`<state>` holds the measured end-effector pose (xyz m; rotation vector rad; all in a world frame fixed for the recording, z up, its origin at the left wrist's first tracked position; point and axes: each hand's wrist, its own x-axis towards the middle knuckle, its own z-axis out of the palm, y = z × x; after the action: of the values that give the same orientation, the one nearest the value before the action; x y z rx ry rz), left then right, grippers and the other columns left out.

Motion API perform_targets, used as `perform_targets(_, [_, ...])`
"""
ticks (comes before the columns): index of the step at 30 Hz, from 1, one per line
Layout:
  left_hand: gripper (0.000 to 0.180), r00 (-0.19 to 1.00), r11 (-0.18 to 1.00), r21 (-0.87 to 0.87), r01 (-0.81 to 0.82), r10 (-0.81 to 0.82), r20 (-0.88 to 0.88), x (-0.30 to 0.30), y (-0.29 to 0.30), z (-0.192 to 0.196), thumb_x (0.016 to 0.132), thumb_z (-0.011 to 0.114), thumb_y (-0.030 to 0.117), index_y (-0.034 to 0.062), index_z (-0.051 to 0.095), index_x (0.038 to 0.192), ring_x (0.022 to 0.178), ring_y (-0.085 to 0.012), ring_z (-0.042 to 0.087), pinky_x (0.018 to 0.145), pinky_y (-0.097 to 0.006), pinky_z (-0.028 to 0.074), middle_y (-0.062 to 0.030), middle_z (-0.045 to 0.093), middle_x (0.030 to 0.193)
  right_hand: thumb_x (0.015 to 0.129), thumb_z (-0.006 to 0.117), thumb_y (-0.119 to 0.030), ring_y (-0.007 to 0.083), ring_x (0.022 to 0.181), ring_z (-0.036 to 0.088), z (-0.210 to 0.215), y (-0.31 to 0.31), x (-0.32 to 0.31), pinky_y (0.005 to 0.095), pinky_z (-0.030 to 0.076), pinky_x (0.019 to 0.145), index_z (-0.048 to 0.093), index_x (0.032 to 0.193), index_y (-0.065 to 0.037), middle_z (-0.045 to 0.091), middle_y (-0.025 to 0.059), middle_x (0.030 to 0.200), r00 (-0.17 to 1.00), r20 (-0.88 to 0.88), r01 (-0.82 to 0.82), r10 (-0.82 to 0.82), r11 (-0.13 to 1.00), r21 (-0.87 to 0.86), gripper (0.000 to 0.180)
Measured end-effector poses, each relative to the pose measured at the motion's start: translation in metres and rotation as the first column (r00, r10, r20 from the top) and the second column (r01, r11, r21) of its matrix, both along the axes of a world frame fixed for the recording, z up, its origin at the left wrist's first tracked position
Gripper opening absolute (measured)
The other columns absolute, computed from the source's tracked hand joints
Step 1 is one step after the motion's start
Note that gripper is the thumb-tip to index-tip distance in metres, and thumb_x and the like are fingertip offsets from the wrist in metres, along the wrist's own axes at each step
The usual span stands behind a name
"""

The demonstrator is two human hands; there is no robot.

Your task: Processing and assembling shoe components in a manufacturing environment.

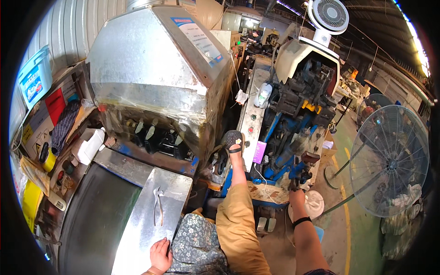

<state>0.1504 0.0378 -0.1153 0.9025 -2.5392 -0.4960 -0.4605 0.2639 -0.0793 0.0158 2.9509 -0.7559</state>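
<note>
My left hand (pixel 160 256) lies on the near edge of a shiny metal sheet (pixel 172 183), its fingers loosely stretched and holding nothing. Farther up the sheet are metal pincers (pixel 158 206) with long handles. At the lower right, my right hand (pixel 295 189) reaches a dark part (pixel 300 173) at the near end of a blue and black machine (pixel 286 156). Its fingers are dark and mostly hidden against that part, so their grip does not show. My foot, in a black clog (pixel 234 141), is propped against the machine's pale side panel with buttons.
A large metal hood (pixel 146 55) covers black shoe-like forms ahead left. A dark green conveyor belt (pixel 98 220) runs beside the sheet. On the left shelf stands a white jug (pixel 89 146). A big floor fan (pixel 389 160) stands at right; foot pedals (pixel 266 224) are below the machine.
</note>
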Motion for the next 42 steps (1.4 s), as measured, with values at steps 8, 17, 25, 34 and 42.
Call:
perform_targets(8, [0.049, 1.000, 1.000, -0.004, 0.005, -0.005, -0.012, -0.001, 0.000, 0.002, 0.077, 0.069, 0.012, 0.0031, 0.064, 0.125, 0.120, -0.0369, 0.055, 0.105, -0.047, 0.041, -0.0152, 0.062, 0.134, 0.087, 0.067, -0.023, 0.0437, 0.101, 0.068, -0.003, 0.002, -0.001, 0.0508, 0.055, 0.088, 0.065, 0.111, 0.009, 0.071, 0.0286, 0.108, 0.999, -0.033, -0.009, 0.009, 1.000, 0.003, 0.041])
perform_targets(17, [0.047, 1.000, 0.999, -0.026, -0.023, 0.023, -0.016, 0.001, -0.001, -0.004, 0.078, 0.069, 0.015, 0.0047, 0.066, 0.124, 0.118, -0.0330, 0.057, 0.104, -0.045, 0.042, -0.0122, 0.064, 0.134, 0.089, 0.066, -0.021, 0.0435, 0.099, 0.068, -0.012, 0.002, -0.009, 0.0503, 0.055, 0.087, 0.065, 0.112, 0.010, 0.071, 0.0284, 0.106, 1.000, 0.029, -0.011, 0.012, 0.999, -0.047, 0.039])
perform_targets(25, [0.047, 1.000, 1.000, -0.029, -0.011, 0.010, -0.020, -0.001, -0.001, 0.001, 0.078, 0.069, 0.013, 0.0040, 0.065, 0.124, 0.118, -0.0344, 0.057, 0.103, -0.046, 0.043, -0.0133, 0.063, 0.134, 0.089, 0.065, -0.021, 0.0441, 0.095, 0.069, -0.025, 0.010, -0.020, 0.0516, 0.056, 0.084, 0.065, 0.111, 0.010, 0.071, 0.0282, 0.103, 0.995, -0.033, -0.098, 0.098, 0.995, 0.000, 0.038])
perform_targets(34, [0.049, 1.000, 1.000, 0.004, 0.001, -0.001, 0.018, 0.003, -0.002, -0.004, 0.079, 0.068, 0.014, 0.0038, 0.064, 0.127, 0.121, -0.0341, 0.055, 0.105, -0.047, 0.041, -0.0132, 0.060, 0.138, 0.091, 0.068, -0.025, 0.0399, 0.078, 0.070, -0.028, 0.009, -0.020, 0.0493, 0.057, 0.070, 0.065, 0.104, 0.010, 0.071, 0.0250, 0.088, 0.994, -0.083, -0.059, 0.067, 0.993, 0.100, 0.038])
perform_targets(42, [0.051, 0.999, 1.000, 0.002, -0.022, 0.022, 0.028, 0.003, -0.002, -0.010, 0.079, 0.069, 0.016, 0.0064, 0.064, 0.129, 0.120, -0.0322, 0.056, 0.105, -0.046, 0.042, -0.0101, 0.061, 0.138, 0.098, 0.062, -0.023, 0.0355, 0.063, 0.066, -0.013, 0.003, -0.016, 0.0461, 0.056, 0.057, 0.062, 0.112, 0.011, 0.069, 0.0256, 0.089, 0.997, 0.037, -0.067, 0.065, 0.996, 0.061, 0.036])
